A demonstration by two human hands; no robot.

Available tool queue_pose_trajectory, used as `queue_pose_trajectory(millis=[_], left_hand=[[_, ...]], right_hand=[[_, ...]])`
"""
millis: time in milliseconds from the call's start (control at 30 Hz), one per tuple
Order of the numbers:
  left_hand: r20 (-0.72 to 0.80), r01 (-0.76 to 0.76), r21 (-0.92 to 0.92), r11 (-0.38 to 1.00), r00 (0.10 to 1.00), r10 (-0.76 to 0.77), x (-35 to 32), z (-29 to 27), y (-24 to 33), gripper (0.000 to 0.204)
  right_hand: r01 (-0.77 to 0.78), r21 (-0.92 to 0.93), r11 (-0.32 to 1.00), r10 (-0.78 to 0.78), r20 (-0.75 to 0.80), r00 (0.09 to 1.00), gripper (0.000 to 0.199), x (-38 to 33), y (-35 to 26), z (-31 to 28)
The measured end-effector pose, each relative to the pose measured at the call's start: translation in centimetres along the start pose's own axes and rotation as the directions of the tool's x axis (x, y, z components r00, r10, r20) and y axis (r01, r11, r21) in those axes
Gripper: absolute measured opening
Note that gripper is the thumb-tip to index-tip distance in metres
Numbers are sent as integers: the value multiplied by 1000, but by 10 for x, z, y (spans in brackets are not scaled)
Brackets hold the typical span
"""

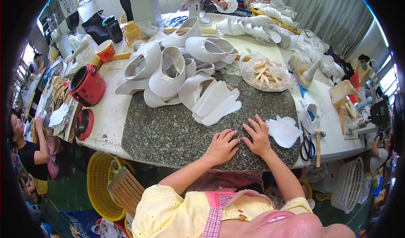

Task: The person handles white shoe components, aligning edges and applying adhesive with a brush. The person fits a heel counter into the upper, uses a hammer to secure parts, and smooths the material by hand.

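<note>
My left hand point(222, 147) lies flat on a speckled dark stone slab point(160, 132), its fingers apart and nothing under them that I can see. Close beside it, my right hand point(257, 137) also rests on the slab, fingers spread and holding nothing. Just beyond both hands, long white insole-shaped pieces point(217, 103) lie fanned out against a heap of white shoe uppers point(166, 75). Right of my right hand sits a small stack of thin white cut pieces point(284, 131).
Scissors point(307, 147) and a hammer point(318, 149) lie at the right edge. Beyond the slab sits a plastic bag of tan strips point(265, 72). A red pot point(87, 85) stands left, a sewing machine point(194, 8) at the back. Yellow baskets point(93, 183) stand below the table; other people sit around.
</note>
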State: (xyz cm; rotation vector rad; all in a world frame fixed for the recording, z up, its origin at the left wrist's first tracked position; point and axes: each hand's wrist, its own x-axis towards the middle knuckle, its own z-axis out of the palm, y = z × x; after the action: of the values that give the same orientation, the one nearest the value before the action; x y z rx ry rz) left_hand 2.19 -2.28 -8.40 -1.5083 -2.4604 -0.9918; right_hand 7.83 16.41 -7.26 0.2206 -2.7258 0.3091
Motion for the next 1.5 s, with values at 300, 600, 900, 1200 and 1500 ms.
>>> queue_pose_trajectory(millis=[300,600,900,1200,1500], left_hand=[[-47,-36,-10,999,998,35,2,2,-1,30],[-38,-23,-60,998,999,21,6,1,1,31],[-4,12,-49,999,1000,-12,-6,0,3,35],[-282,-238,-351,906,949,140,11,-77,-9,26],[-199,-13,-166,986,980,-21,26,-141,-83,21]], right_hand=[[-16,-18,1000,17,33,999,44,4,2,-2],[-33,22,999,32,58,998,43,7,5,-6],[-52,50,997,49,53,997,39,1,1,-3],[-48,34,998,47,24,999,32,7,5,-11],[-131,159,978,160,-186,969,30,31,3,-7]])
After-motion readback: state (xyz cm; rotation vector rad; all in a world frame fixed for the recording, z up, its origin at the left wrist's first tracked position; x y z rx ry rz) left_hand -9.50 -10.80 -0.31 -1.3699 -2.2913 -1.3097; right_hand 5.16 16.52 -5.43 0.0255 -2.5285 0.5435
